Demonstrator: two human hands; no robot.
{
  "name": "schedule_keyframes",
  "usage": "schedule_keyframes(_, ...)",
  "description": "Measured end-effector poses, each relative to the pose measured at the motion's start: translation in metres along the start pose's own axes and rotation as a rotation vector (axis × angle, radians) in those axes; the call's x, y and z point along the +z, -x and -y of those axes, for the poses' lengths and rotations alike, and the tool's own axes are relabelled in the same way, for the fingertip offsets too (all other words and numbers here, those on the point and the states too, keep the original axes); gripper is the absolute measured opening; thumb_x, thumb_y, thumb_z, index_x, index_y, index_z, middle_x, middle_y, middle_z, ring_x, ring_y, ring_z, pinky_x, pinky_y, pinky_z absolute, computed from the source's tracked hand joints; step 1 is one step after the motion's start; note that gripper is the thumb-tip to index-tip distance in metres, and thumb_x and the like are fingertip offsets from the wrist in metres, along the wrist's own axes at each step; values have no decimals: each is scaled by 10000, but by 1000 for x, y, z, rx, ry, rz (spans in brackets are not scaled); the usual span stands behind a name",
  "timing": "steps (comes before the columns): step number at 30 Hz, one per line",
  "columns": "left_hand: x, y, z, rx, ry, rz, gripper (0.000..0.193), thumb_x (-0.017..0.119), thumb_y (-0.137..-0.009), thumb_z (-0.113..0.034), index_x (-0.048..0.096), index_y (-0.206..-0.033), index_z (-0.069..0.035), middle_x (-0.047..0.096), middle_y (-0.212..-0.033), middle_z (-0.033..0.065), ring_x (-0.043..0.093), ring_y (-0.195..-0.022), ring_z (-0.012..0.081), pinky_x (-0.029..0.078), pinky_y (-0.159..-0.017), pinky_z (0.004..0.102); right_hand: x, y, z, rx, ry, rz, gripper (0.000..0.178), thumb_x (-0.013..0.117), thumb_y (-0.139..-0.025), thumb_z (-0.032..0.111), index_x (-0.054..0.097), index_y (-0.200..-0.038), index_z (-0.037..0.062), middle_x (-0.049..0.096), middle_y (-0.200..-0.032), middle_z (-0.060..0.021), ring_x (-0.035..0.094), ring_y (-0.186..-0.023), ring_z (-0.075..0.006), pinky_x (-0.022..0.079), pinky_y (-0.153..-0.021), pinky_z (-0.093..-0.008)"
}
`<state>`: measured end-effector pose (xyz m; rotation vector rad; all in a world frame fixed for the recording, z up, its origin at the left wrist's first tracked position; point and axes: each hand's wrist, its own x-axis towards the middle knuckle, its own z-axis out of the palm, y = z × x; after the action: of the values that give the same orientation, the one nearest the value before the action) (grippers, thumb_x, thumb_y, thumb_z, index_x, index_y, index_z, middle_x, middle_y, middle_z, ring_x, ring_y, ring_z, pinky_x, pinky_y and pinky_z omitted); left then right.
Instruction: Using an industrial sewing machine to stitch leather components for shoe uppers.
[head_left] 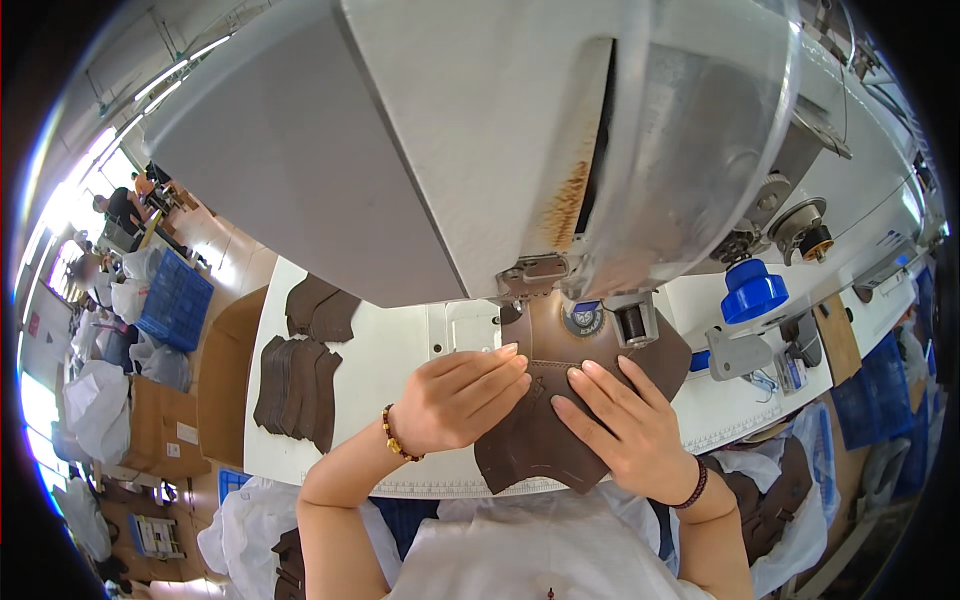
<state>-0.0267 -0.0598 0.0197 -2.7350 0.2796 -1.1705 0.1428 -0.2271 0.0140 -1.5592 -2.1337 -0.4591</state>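
Your left hand [465, 397], grip unclear, and spread right hand [632, 435] touch the curved brown leather panel [530, 440] near the front edge of the white bench [378, 375].

Markings noted; lettering too small to read.
Graduated scale [735, 430] along the near edge of the white table [380, 390]; lettered round disc [583, 321] at the machine [480, 120]; pale label [187, 433] on brown carton [155, 422].
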Motion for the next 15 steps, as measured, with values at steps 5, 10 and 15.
schedule_keyframes(5, 3, -4, 5, -36, 13, -11, 163, 641, -684, -35, 649, -844, -4, 636, -908, 87, 641, -869, 213, 548, -701, 279, 1, -6, -14, -18, -31, -12, 381, 530, -730, 122, 603, -1097, 53, 566, -1153, -153, 533, -1097, -272, 377, -973, -450)
schedule_keyframes(10, 6, -7, 8, -58, 24, 4, 163, 638, -686, -29, 642, -846, 4, 631, -899, 88, 642, -865, 214, 559, -685, 282, 0, -13, -24, -37, -56, 3, 388, 546, -703, 109, 602, -1082, 46, 575, -1091, -134, 547, -1043, -266, 390, -958, -441)
schedule_keyframes(15, 8, -7, 10, -59, 43, -3, 210, 614, -673, -58, 656, -860, 27, 652, -882, 119, 663, -821, 245, 564, -676, 310, -2, -16, -24, -45, -4, -30, 410, 551, -680, 106, 618, -1082, 69, 582, -1139, -135, 573, -1048, -236, 412, -692, -314)
